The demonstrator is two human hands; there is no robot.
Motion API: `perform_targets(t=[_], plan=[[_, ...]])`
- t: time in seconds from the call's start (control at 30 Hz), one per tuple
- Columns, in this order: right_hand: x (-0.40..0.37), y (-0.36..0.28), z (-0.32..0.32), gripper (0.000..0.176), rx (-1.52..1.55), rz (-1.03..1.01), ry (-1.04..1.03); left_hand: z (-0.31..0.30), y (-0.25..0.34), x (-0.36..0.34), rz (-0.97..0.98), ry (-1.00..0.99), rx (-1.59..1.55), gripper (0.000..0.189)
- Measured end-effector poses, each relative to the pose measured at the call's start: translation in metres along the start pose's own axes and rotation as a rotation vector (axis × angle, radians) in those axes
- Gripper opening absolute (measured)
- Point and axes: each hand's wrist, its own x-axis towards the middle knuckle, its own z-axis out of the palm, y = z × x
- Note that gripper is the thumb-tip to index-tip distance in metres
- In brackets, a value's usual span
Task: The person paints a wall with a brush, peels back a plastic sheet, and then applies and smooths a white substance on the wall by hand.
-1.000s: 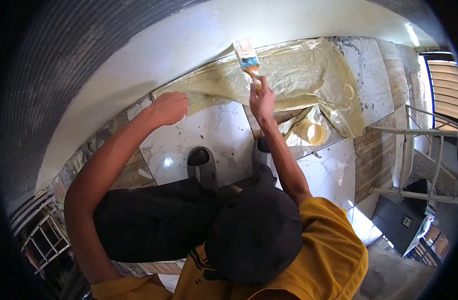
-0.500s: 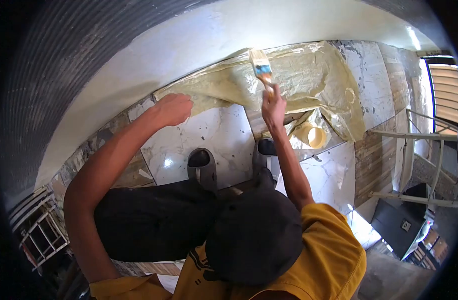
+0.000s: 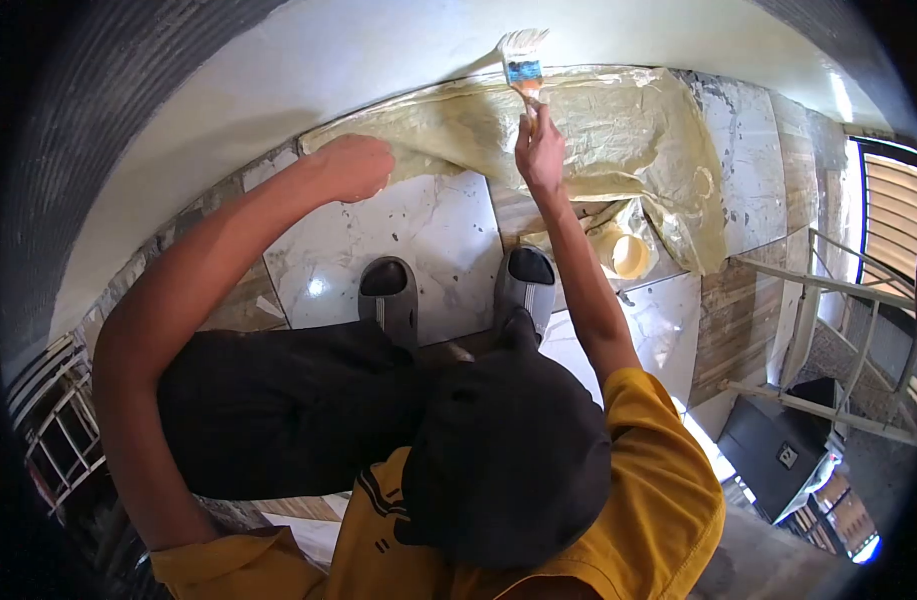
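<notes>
My right hand (image 3: pixel 541 155) is closed round the handle of a paintbrush (image 3: pixel 525 72). Its pale bristles point up and lie against the white wall (image 3: pixel 399 60), just above the floor's edge. My left hand (image 3: pixel 357 168) forms a fist over the left part of a yellowish plastic sheet (image 3: pixel 599 125). Its fingers are mostly hidden, so I cannot make out what they hold, if anything. The sheet lies crumpled along the foot of the wall. A cream-coloured round container (image 3: pixel 629 257) stands to the right of my right forearm, by the sheet's lower folds.
My slippers (image 3: pixel 527 290) rest on spotted marble-look tiles (image 3: pixel 439 230). At the right are a pale metal frame (image 3: pixel 809 300) and a dark box-like thing (image 3: pixel 769 455). A white metal rack (image 3: pixel 64 440) stands at lower left. A ribbed dark surface (image 3: pixel 109 130) borders the wall.
The paintbrush has moved up from over the sheet's edge onto the wall, with my right hand. My left fist has risen slightly in view. The whole view has shifted a little.
</notes>
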Motion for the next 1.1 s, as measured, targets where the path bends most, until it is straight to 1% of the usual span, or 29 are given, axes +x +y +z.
perform_targets(t=[0.07,0.13,0.2,0.27,0.3,0.33,0.4,0.43,0.47,0.5,0.53,0.57,0.6,0.67,0.7,0.77,0.9,1.1], plan=[[-0.005,0.006,0.004,0.023,-0.004,0.02,-0.019,0.001,0.004,0.005,-0.054,-0.218,0.088,0.024],[-0.007,0.001,-0.001,0.021,-0.055,0.097,-0.124,-0.002,0.004,0.007,-0.048,-0.22,0.095,0.024],[-0.017,-0.01,-0.017,0.022,-0.042,0.153,-0.12,-0.003,0.004,0.009,-0.023,-0.233,0.103,0.024],[-0.044,-0.031,-0.055,0.027,0.082,0.279,-0.132,0.0,-0.004,0.019,0.028,-0.158,0.094,0.023],[-0.066,-0.03,-0.071,0.033,0.164,0.349,-0.051,0.003,-0.009,0.024,0.037,-0.147,0.084,0.022],[-0.087,-0.041,-0.103,0.037,0.214,0.47,-0.087,0.004,-0.011,0.028,0.045,-0.137,0.067,0.021],[-0.144,-0.015,-0.144,0.032,0.32,0.466,0.049,-0.006,-0.002,0.036,0.021,-0.15,0.078,0.021],[-0.165,-0.009,-0.171,0.029,0.381,0.509,0.112,-0.009,0.001,0.043,0.047,-0.158,0.072,0.021],[-0.182,-0.015,-0.204,0.025,0.269,0.546,0.123,-0.012,0.003,0.05,0.046,-0.162,0.124,0.021],[-0.199,-0.012,-0.232,0.02,0.141,0.628,0.118,-0.013,0.005,0.057,0.039,-0.163,0.178,0.021],[-0.213,-0.006,-0.254,0.02,0.017,0.713,0.118,-0.015,0.007,0.064,0.05,-0.165,0.183,0.021],[-0.223,-0.005,-0.267,0.023,-0.162,0.655,0.174,-0.017,0.009,0.071,0.112,-0.107,0.193,0.021],[-0.232,0.0,-0.278,0.025,-0.223,0.664,0.156,-0.021,0.013,0.078,0.174,-0.048,0.203,0.02],[-0.244,0.006,-0.286,0.024,-0.356,0.645,0.112,-0.027,0.024,0.092,0.207,-0.037,0.222,0.019],[-0.247,0.007,-0.286,0.024,-0.355,0.65,0.121,-0.031,0.03,0.098,0.226,-0.023,0.234,0.018],[-0.25,0.009,-0.282,0.024,-0.347,0.677,0.024,-0.036,0.038,0.105,0.238,-0.028,0.255,0.018],[-0.248,0.017,-0.273,0.026,-0.351,0.694,-0.001,-0.04,0.047,0.11,0.24,-0.043,0.267,0.017],[-0.253,0.025,-0.271,0.028,-0.32,0.684,-0.033,-0.042,0.037,0.111,0.189,-0.078,0.315,0.018]])
